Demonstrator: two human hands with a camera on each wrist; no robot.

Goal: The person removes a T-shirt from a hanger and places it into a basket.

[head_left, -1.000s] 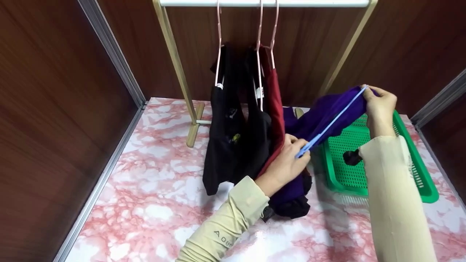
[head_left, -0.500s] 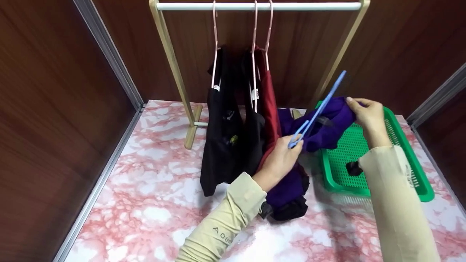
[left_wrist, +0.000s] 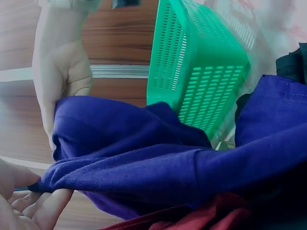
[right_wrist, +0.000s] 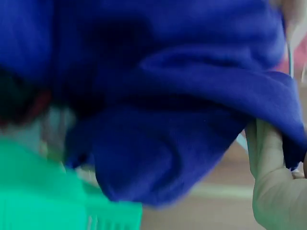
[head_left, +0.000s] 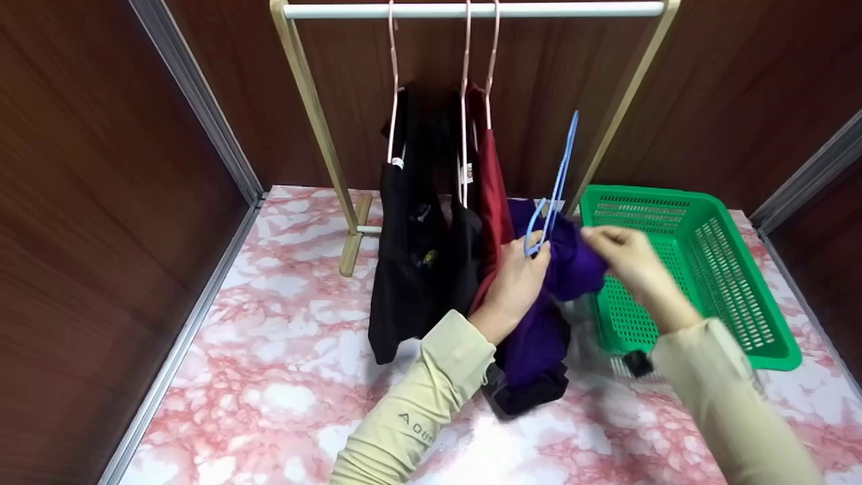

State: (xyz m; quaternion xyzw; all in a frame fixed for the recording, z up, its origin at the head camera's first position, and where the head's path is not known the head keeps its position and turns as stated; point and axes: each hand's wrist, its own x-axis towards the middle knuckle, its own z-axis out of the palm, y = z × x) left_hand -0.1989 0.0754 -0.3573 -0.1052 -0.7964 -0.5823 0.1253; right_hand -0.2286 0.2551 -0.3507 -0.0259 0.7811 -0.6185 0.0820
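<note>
My left hand (head_left: 515,286) grips a thin blue hanger (head_left: 560,172) together with a bunched edge of a purple garment (head_left: 579,269). The hanger's free end points up and away. To the right, my right hand (head_left: 626,259) pinches another edge of the garment between thumb and fingers. In the left wrist view the purple cloth (left_wrist: 134,148) stretches from the fingers of both hands, and its lower part hangs beside a red garment (head_left: 493,195). The right wrist view is blurred; folds of the cloth (right_wrist: 192,91) hide part of the right hand (right_wrist: 278,187).
Two black garments (head_left: 401,269) and the red one hang on pink hangers from a white rail (head_left: 539,9) with wooden legs. A green perforated basket (head_left: 734,276) stands at the right on the marbled tabletop (head_left: 283,377). Brown panels enclose the sides.
My right hand has let go of the hanger's end and moved left and down with the garment edge. The hanger has swung more upright. My left hand keeps its grip, shifting slightly left.
</note>
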